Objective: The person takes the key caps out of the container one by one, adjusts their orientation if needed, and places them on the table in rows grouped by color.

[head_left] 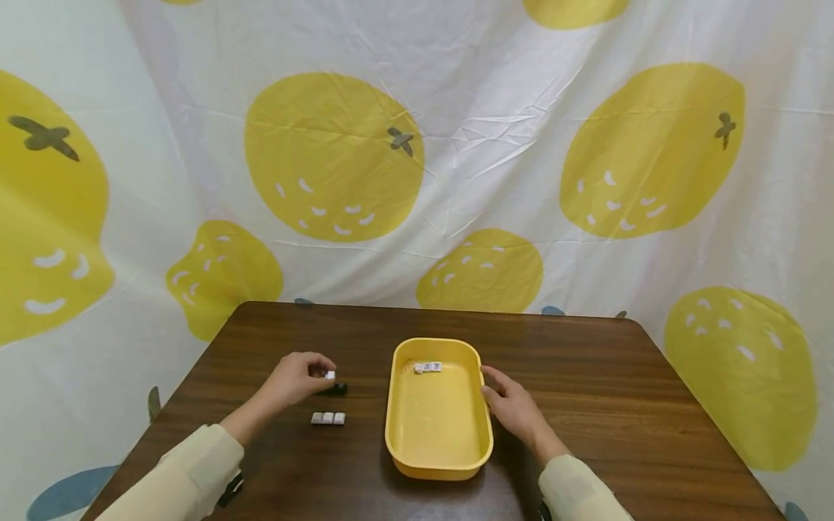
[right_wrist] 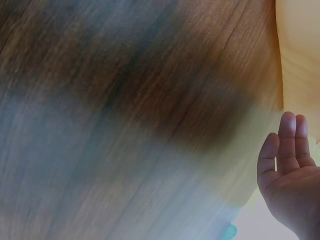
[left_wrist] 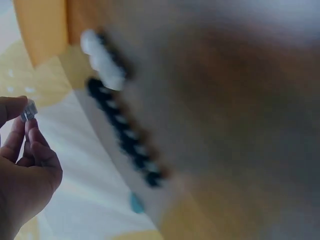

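Observation:
My left hand pinches a small white keycap between thumb and fingertips, above the table. In the left wrist view this keycap looks greyish and partly see-through. Just under the hand lie black keycaps, mostly covered by it; the left wrist view shows them as a blurred black row. Nearer to me sits a row of three white keycaps. My right hand rests with its fingers loosely extended at the right rim of a yellow tray, holding nothing.
Inside the tray, near its far left corner, a few small white pieces lie in a short row. The dark wooden table ends at a white curtain printed with lemons.

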`<act>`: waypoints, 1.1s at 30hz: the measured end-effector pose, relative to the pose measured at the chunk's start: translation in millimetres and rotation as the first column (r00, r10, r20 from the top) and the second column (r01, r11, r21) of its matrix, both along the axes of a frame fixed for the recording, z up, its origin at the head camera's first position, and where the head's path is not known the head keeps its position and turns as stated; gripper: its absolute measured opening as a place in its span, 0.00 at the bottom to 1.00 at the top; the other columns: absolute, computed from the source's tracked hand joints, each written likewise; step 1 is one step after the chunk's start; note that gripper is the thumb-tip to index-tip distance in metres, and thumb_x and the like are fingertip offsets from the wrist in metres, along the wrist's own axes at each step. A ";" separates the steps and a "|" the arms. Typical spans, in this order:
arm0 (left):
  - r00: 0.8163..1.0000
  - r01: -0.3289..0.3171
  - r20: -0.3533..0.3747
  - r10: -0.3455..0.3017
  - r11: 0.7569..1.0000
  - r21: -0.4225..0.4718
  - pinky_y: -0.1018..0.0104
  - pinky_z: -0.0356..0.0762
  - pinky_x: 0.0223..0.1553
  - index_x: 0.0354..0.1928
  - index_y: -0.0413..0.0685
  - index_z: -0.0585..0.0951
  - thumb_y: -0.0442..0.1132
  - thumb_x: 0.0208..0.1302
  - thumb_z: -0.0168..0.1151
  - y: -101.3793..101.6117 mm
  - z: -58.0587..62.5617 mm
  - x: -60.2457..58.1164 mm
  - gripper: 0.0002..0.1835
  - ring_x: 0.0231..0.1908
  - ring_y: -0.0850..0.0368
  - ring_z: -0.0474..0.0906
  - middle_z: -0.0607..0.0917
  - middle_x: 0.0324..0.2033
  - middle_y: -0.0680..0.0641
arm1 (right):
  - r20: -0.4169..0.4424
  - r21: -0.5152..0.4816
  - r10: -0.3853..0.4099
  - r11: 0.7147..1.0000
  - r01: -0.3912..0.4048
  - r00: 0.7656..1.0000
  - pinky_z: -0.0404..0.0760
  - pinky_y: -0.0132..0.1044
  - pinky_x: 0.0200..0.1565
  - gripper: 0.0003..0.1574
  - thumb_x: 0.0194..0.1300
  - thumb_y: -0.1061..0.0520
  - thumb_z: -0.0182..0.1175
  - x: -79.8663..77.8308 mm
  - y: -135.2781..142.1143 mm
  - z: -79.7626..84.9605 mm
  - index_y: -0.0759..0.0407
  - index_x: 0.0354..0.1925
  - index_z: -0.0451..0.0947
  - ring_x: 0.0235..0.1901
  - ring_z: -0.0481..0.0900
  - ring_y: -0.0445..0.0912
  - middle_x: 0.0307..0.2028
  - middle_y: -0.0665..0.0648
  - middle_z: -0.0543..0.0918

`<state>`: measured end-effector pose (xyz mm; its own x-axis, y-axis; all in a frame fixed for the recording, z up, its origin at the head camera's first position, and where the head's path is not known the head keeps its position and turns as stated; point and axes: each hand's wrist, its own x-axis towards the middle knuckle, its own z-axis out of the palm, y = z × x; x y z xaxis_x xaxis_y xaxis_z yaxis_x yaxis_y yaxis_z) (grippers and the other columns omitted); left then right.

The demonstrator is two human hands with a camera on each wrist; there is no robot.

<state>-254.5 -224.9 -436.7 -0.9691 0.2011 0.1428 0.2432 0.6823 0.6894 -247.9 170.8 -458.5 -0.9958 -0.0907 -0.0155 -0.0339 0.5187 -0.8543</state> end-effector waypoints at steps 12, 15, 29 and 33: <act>0.993 -0.048 0.113 0.045 0.999 0.025 0.62 0.75 0.32 0.36 0.42 0.86 0.31 0.54 0.72 -44.5 -40.9 27.4 0.07 0.31 0.58 0.76 0.82 0.29 0.52 | -0.003 0.019 -0.004 1.000 0.004 1.000 0.78 0.40 0.37 0.29 0.74 0.59 0.55 -0.6 -0.1 1.7 0.59 0.70 0.68 0.30 0.76 0.47 0.29 0.57 0.76; 0.990 -0.054 0.128 0.051 0.998 0.021 0.62 0.74 0.32 0.36 0.42 0.86 0.30 0.53 0.73 -45.3 -48.5 29.0 0.07 0.31 0.58 0.76 0.83 0.29 0.52 | 0.000 0.016 -0.005 1.000 0.005 1.000 0.77 0.39 0.36 0.29 0.74 0.59 0.55 -0.1 -0.8 2.0 0.59 0.70 0.68 0.30 0.75 0.47 0.29 0.57 0.75; 0.993 -0.014 0.115 0.007 0.998 0.061 0.67 0.73 0.30 0.37 0.39 0.85 0.29 0.50 0.74 -44.8 -56.1 29.2 0.11 0.30 0.58 0.76 0.82 0.27 0.52 | -0.004 0.025 -0.008 1.000 0.008 1.000 0.79 0.40 0.37 0.28 0.74 0.59 0.55 0.8 -1.8 1.9 0.58 0.70 0.68 0.29 0.76 0.47 0.28 0.57 0.75; 0.992 -0.019 0.122 0.011 0.998 0.058 0.66 0.74 0.30 0.38 0.40 0.85 0.29 0.49 0.75 -44.7 -55.0 29.4 0.12 0.31 0.57 0.76 0.82 0.27 0.52 | -0.010 0.029 -0.006 1.000 0.007 1.000 0.77 0.39 0.35 0.28 0.74 0.58 0.55 0.5 -2.0 1.5 0.58 0.70 0.68 0.28 0.75 0.48 0.27 0.57 0.74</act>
<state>-225.1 -269.6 -491.7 -0.9828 0.1812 0.0344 0.1448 0.6429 0.7521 -247.4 168.8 -457.0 -0.9964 -0.0840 -0.0079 -0.0392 0.5436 -0.8384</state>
